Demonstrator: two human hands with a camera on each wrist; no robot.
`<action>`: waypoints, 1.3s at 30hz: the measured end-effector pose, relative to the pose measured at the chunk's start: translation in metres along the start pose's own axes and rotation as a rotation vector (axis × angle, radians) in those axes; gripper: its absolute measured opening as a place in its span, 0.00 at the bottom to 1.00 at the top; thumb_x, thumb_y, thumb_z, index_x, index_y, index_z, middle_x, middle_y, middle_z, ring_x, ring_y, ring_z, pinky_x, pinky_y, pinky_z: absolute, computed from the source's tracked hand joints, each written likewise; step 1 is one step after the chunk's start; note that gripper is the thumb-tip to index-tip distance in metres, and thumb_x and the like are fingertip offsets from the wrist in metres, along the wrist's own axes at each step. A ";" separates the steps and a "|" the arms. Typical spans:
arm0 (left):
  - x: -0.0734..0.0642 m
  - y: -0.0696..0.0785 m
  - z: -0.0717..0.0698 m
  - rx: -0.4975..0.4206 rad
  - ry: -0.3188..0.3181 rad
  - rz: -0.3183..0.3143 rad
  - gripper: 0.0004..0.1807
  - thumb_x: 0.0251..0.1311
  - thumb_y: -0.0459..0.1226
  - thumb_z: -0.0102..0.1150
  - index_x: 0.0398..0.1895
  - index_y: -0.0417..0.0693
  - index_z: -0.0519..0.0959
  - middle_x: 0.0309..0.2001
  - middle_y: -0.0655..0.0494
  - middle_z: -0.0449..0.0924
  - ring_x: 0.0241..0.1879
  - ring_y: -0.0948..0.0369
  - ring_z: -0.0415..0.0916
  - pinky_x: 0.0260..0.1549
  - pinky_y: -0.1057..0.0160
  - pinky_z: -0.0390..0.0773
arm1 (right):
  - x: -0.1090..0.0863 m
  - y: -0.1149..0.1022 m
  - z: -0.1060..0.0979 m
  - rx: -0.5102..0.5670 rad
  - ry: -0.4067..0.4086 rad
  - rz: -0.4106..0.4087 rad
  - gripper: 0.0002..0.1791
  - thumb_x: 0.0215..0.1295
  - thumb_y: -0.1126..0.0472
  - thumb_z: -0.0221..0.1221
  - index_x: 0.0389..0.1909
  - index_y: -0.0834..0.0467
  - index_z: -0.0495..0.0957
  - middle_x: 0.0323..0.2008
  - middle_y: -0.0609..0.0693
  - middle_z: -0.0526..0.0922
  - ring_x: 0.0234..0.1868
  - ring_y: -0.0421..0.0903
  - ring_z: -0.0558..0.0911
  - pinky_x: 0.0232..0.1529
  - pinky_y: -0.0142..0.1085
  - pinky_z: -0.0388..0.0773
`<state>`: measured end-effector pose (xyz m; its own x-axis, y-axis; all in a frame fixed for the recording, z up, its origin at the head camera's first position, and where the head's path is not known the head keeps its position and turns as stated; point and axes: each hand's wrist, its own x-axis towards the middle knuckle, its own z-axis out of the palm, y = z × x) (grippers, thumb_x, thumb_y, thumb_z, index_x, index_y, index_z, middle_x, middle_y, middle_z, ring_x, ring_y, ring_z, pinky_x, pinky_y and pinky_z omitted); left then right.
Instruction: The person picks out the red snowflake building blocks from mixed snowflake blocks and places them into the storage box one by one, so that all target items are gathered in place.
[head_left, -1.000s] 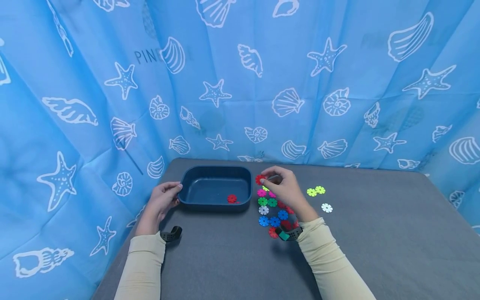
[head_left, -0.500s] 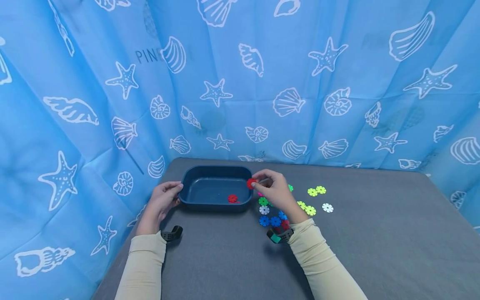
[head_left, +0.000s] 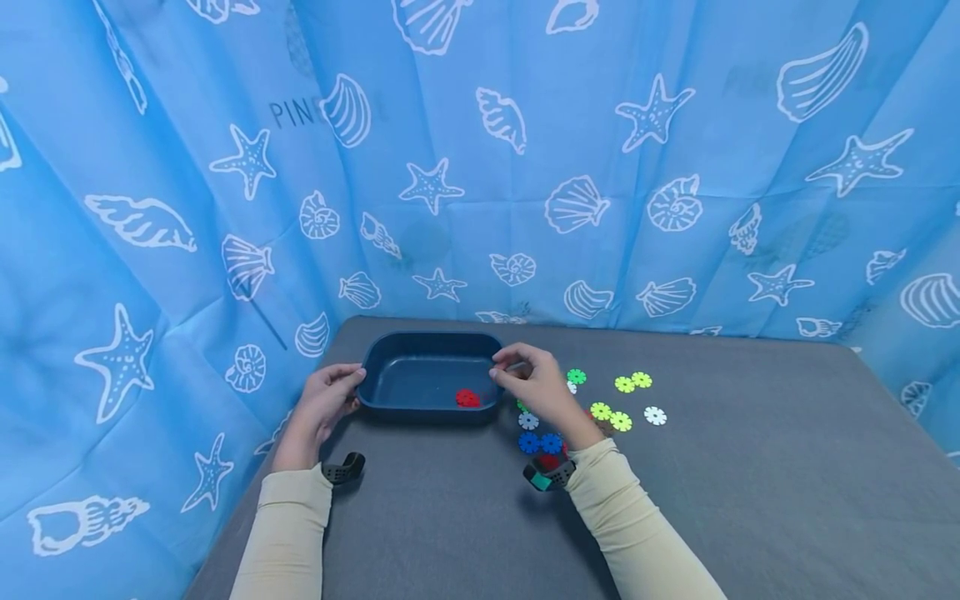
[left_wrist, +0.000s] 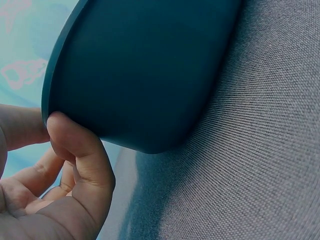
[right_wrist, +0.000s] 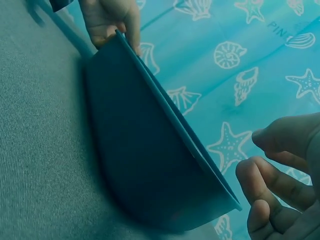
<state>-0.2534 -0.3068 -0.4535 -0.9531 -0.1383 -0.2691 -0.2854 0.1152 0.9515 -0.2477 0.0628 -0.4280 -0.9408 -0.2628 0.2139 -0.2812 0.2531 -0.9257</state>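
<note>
A dark blue rectangular tub [head_left: 420,411] stands on the grey cloth. My left hand [head_left: 327,402] pinches its left rim; the left wrist view has the thumb [left_wrist: 75,135] pressed on the tub's outer wall [left_wrist: 140,75]. Inside, near the front right corner, lie overlapping red notched flower discs [head_left: 467,398]. At the right rim is my right hand [head_left: 536,387], its fingers loosely bent. In the right wrist view a gap shows between the thumb and fingers of this hand [right_wrist: 285,175], with nothing in it, beside the tub wall [right_wrist: 150,145].
Right of the tub lie several notched discs: blue [head_left: 528,442], white [head_left: 655,416], yellow [head_left: 620,421] and green [head_left: 576,377]. My right forearm [head_left: 630,517] and wrist hide part of the group. A blue shell-print curtain [head_left: 480,208] hangs behind the table [head_left: 750,467].
My right hand has moved left to the tub's right rim and let go of a red disc, which now lies beside the other in the tub. The left hand has stayed put.
</note>
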 end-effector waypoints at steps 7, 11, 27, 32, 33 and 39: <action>-0.003 0.001 0.001 -0.007 0.000 0.010 0.29 0.78 0.47 0.60 0.74 0.40 0.73 0.49 0.53 0.78 0.39 0.64 0.76 0.37 0.69 0.81 | -0.002 0.001 -0.008 -0.053 -0.001 -0.010 0.11 0.75 0.59 0.65 0.53 0.57 0.84 0.49 0.56 0.86 0.46 0.55 0.88 0.43 0.38 0.86; -0.004 0.002 0.001 -0.003 0.008 0.009 0.28 0.78 0.47 0.60 0.73 0.40 0.73 0.49 0.53 0.79 0.40 0.63 0.77 0.37 0.69 0.81 | -0.005 0.003 -0.019 -0.076 -0.013 -0.018 0.14 0.76 0.57 0.65 0.56 0.59 0.84 0.51 0.56 0.86 0.48 0.55 0.87 0.44 0.39 0.86; -0.005 0.002 0.002 0.010 0.011 -0.007 0.27 0.78 0.48 0.59 0.72 0.43 0.75 0.53 0.51 0.76 0.43 0.62 0.75 0.40 0.68 0.82 | -0.021 0.017 -0.065 -0.112 0.028 0.011 0.20 0.86 0.51 0.50 0.58 0.60 0.83 0.54 0.60 0.87 0.52 0.58 0.84 0.55 0.51 0.82; -0.005 0.001 0.001 0.017 0.010 -0.008 0.27 0.79 0.48 0.58 0.72 0.43 0.74 0.54 0.50 0.76 0.44 0.62 0.76 0.40 0.68 0.82 | -0.031 0.025 -0.078 -0.181 0.023 0.012 0.16 0.83 0.55 0.55 0.59 0.60 0.82 0.55 0.61 0.86 0.52 0.59 0.85 0.50 0.47 0.84; -0.005 0.001 0.001 0.016 0.011 -0.007 0.27 0.79 0.48 0.58 0.72 0.43 0.74 0.54 0.50 0.76 0.43 0.62 0.76 0.40 0.68 0.82 | -0.033 0.026 -0.081 -0.198 0.022 0.014 0.16 0.83 0.55 0.56 0.59 0.59 0.82 0.55 0.61 0.85 0.52 0.58 0.85 0.49 0.44 0.83; -0.004 0.001 0.000 0.014 -0.001 0.002 0.29 0.78 0.49 0.59 0.73 0.42 0.73 0.54 0.51 0.76 0.44 0.62 0.76 0.40 0.68 0.82 | -0.040 0.038 -0.096 -0.256 0.027 0.012 0.16 0.81 0.56 0.59 0.59 0.61 0.82 0.53 0.59 0.85 0.52 0.59 0.85 0.49 0.36 0.82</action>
<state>-0.2499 -0.3058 -0.4516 -0.9537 -0.1371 -0.2676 -0.2851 0.1295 0.9497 -0.2386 0.1723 -0.4415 -0.9481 -0.2340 0.2152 -0.3056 0.4843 -0.8198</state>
